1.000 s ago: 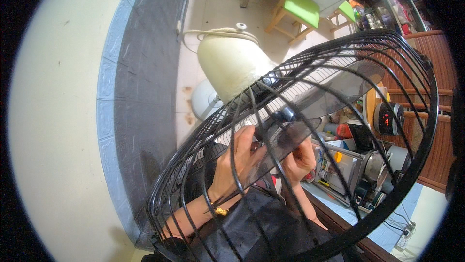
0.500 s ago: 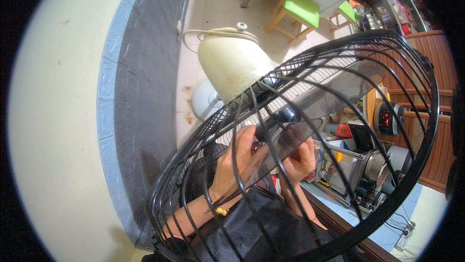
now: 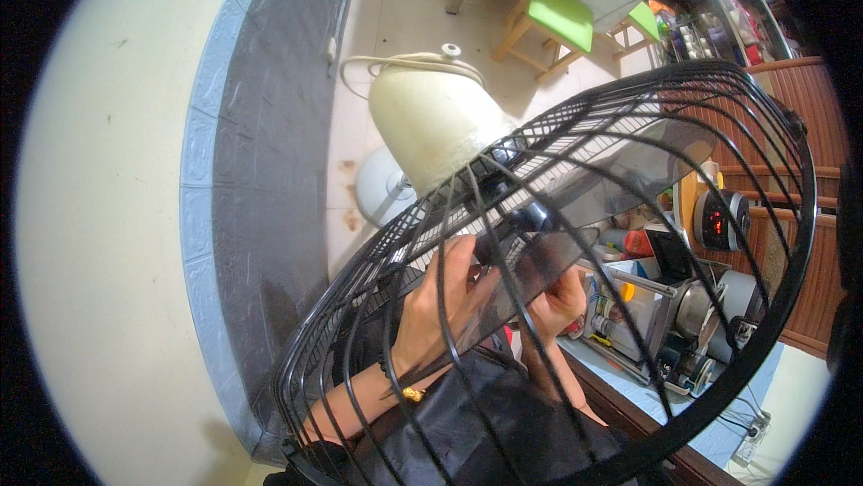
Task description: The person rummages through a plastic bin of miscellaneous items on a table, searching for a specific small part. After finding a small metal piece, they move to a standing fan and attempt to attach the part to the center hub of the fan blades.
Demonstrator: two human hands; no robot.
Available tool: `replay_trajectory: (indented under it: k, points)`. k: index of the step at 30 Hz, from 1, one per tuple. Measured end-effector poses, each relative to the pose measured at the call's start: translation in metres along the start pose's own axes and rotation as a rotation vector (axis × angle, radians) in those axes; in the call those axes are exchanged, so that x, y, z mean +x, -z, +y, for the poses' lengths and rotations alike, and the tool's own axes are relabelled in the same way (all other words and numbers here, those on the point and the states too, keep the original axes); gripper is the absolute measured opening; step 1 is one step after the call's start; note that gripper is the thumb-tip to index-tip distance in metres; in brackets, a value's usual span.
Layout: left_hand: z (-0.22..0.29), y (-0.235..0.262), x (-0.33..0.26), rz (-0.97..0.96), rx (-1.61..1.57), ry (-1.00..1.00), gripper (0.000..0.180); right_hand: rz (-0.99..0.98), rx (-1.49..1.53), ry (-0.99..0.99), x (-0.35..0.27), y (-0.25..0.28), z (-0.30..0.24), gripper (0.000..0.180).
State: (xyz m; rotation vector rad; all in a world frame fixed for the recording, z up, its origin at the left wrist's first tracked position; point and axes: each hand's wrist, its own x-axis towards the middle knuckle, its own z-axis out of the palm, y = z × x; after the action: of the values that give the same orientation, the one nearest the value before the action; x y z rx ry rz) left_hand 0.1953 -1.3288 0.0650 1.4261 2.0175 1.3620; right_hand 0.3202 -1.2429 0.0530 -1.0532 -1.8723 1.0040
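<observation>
A floor fan fills the middle of the view, with a cream motor housing (image 3: 427, 113), a black wire guard (image 3: 803, 216) and a glossy dark hub (image 3: 536, 215). Its smoky see-through blades (image 3: 629, 171) spread inside the guard. My left hand (image 3: 434, 311), bent at the fingers, is closed beside the lower blade, below the hub. Close by on the right, my right hand (image 3: 556, 306) has its fingers curled together at that blade's edge. Guard wires and the tinted blade partly cover both hands, so what the fingertips grip is hidden. A gold-coloured bracelet charm (image 3: 413, 393) hangs at my left wrist.
The fan's round white base (image 3: 385, 187) is on the tiled floor behind. Dark wall panelling (image 3: 270, 171) runs along the left. Green-topped stools (image 3: 559, 16) stand by a table at the back. Pots and a rack (image 3: 629, 315) crowd the right side, near a wall socket (image 3: 751, 441).
The guard wires, hub and motor housing have shifted very slightly to the right, and the hub slightly down. Both hands stay in nearly the same place, still closed.
</observation>
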Motion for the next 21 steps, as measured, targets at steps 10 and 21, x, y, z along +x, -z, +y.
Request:
replay_trajectory:
  k: [10,21]
  points:
    - [0.002,-0.001,-0.003,0.002,0.068,-0.019,0.028,0.050,0.073,0.014,0.001,-0.004,-0.004,0.020]
    - [0.001,-0.003,-0.003,0.019,0.160,-0.059,0.029,-0.008,-0.487,0.415,0.003,0.008,0.010,0.035]
